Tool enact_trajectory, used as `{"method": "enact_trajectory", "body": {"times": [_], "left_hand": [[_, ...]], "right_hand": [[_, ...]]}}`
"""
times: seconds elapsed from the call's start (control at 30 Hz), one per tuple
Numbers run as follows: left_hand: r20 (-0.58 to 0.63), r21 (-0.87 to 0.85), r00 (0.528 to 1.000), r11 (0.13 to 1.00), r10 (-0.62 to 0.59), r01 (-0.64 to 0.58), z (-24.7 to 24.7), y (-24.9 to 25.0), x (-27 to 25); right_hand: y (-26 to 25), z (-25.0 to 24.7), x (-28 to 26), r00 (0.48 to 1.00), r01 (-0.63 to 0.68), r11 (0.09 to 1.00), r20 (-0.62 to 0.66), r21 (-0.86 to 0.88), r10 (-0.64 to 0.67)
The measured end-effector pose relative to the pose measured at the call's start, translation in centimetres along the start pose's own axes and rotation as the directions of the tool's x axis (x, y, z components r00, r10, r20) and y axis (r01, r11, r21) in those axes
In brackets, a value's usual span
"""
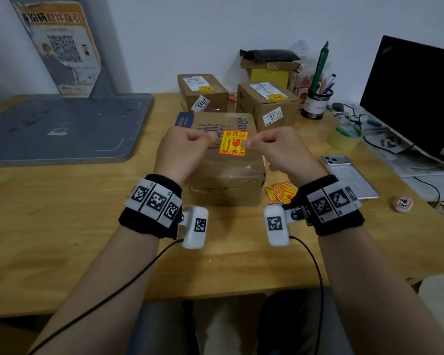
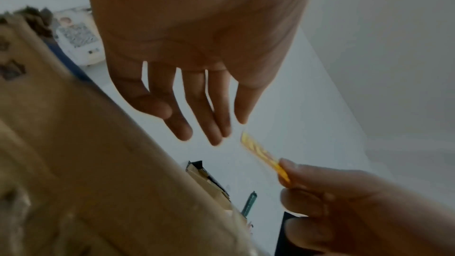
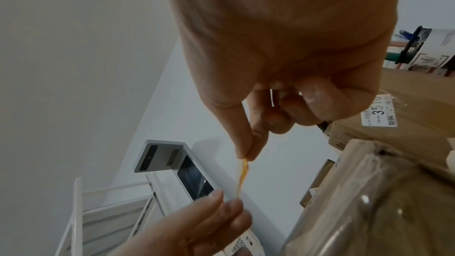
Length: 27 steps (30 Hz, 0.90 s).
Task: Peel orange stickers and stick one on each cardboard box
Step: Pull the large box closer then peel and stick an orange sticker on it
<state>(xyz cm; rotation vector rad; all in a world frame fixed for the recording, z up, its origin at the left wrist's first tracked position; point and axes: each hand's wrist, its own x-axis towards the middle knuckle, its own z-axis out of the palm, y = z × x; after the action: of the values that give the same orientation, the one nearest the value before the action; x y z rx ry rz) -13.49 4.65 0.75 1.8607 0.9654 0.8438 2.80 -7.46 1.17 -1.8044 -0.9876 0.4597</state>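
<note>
Above the cardboard box (image 1: 226, 160), the right hand (image 1: 280, 152) pinches the orange sticker (image 1: 233, 142); the left hand's (image 1: 182, 149) grip is unclear.

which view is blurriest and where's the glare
Left wrist view is blurriest: the cardboard box and orange sticker smear. Right wrist view is sharper; glare spots on the box's tape. Head view is sharp but bends the desk.

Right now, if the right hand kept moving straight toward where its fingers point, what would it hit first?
Most likely the left hand: the right hand points leftward across the orange sticker it pinches. Depth is uncertain.
</note>
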Motion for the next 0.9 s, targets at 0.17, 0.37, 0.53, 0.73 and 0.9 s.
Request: {"method": "enact_trajectory", "body": {"times": [0.17,0.37,0.53,0.73,0.9], "left_hand": [[0.044,-0.026,0.999,0.999,-0.023,0.024,-0.3,0.1,-0.3],[0.094,-0.054,0.995,0.998,-0.035,0.040,0.1,-0.5,-0.7],[0.116,-0.052,0.993,0.998,-0.025,0.032,0.1,-1.1,-0.8],[0.136,0.008,0.990,1.000,-0.022,0.021,0.3,-1.6,-0.8],[0.129,0.065,0.989,0.996,-0.070,0.062,0.5,-1.6,-0.5]], "right_hand": [[0.1,-0.1,-0.2,1.000,-0.009,1.000,0.009,-0.006,0.009],[0.5,0.6,-0.4,0.998,-0.029,0.999,0.046,-0.041,0.031],[1.0,0.8,-0.8,0.997,-0.062,0.996,0.032,-0.062,0.064],[1.3,1.3,-0.8,0.996,-0.079,0.993,0.043,-0.089,0.083],[1.2,1.5,-0.6,0.994,-0.096,0.987,0.045,-0.129,0.102]]}}
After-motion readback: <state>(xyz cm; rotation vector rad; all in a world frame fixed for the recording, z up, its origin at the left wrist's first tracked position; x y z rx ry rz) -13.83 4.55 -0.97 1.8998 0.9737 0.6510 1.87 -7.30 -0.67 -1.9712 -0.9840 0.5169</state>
